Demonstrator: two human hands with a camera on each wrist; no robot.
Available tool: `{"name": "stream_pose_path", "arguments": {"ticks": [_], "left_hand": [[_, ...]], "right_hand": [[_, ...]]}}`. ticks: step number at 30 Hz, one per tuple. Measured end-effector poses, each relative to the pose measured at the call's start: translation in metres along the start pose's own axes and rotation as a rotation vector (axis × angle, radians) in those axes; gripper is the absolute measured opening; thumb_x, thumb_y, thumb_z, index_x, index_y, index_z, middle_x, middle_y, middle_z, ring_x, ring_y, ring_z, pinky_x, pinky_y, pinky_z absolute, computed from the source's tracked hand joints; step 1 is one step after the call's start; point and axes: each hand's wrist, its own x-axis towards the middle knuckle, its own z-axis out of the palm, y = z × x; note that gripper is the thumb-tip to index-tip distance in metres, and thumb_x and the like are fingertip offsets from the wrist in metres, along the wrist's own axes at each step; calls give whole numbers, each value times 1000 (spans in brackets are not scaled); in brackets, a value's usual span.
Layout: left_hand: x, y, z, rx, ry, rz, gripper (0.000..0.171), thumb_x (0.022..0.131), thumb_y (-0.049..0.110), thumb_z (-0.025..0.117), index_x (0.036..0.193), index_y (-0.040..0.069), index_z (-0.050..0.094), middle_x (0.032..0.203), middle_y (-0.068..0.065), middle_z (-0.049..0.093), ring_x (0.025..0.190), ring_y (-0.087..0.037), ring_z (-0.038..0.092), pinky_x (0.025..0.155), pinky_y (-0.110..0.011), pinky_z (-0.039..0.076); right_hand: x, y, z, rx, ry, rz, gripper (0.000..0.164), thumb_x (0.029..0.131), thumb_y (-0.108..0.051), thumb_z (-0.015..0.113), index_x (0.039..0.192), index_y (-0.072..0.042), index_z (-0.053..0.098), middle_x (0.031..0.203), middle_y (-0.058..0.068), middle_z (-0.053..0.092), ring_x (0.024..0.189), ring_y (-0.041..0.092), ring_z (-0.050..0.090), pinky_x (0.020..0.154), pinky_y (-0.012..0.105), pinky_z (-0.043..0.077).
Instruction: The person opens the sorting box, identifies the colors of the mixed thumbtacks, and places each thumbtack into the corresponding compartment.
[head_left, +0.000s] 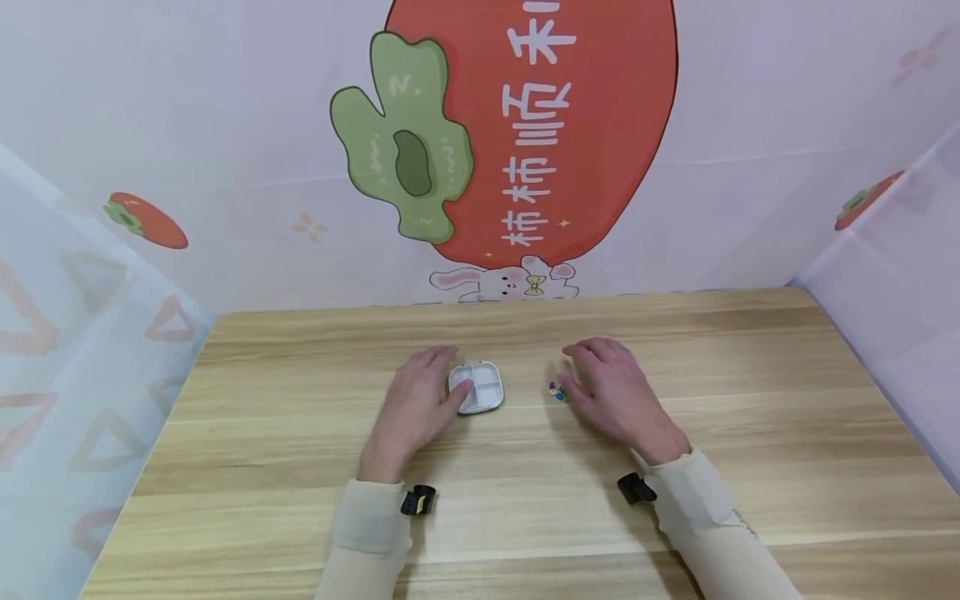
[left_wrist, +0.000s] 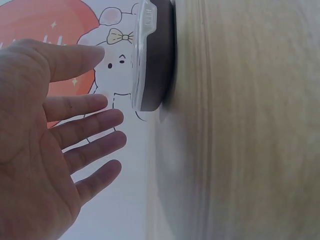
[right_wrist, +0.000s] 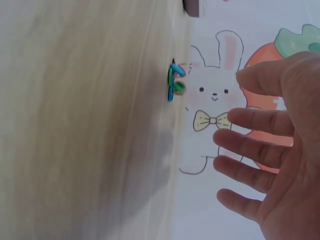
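Observation:
On the table lies a small pill box (head_left: 489,395), divided into compartments; the left wrist view shows its clear lid edge and dark body (left_wrist: 159,60) side-on. My left hand (head_left: 420,402) hovers at its left side, fingers extended, thumb over the box in the head view. To the right sits a little cluster of small coloured pieces (head_left: 557,392), blue, green and purple, too small to name surely; the right wrist view shows them as shiny pill-like bits (right_wrist: 175,82). My right hand (head_left: 611,392) is held beside them, fingers spread, gripping nothing.
The wood-grain table (head_left: 262,467) ends at a back wall covering (head_left: 247,167) printed with a persimmon and a rabbit. Side coverings stand at left and right. A black wrist camera (head_left: 418,500) is strapped at the left sleeve, another camera (head_left: 637,488) at the right.

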Motion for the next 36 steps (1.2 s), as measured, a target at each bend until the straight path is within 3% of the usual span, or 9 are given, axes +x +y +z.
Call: {"name": "stream_pose_path", "arguments": {"ticks": [11, 17, 25, 36], "left_hand": [[9, 8, -1, 0, -171, -11, 71, 77, 55, 64, 133, 14, 48, 135, -3, 46, 126, -23, 39, 101, -40, 28], [16, 9, -2, -1, -268, 11, 83, 66, 56, 73, 133, 15, 48, 135, -2, 46, 123, -22, 41, 101, -38, 28], [18, 7, -7, -3, -324, 14, 91, 56, 55, 79, 131, 14, 49, 131, -2, 47, 119, -22, 42, 99, -37, 30], [20, 4, -6, 33, -332, -1, 85, 56, 42, 84, 127, 10, 51, 118, -5, 50, 107, -21, 45, 92, -33, 36]], "right_hand": [[9, -17, 6, 1, -56, -17, 37, 88, -37, 55, 113, -10, 61, 112, 3, 57, 112, 23, 47, 101, 40, 26], [15, -19, 5, -8, -27, -56, 32, 87, -33, 56, 109, -11, 63, 108, 1, 58, 108, 22, 49, 99, 39, 28], [20, -27, 7, 12, -74, -55, 32, 88, -34, 56, 109, -11, 64, 108, 0, 59, 109, 22, 49, 99, 39, 29], [21, -37, 16, 1, -140, -83, 36, 87, -36, 57, 113, -13, 62, 109, 0, 58, 110, 21, 48, 102, 37, 26]]}}
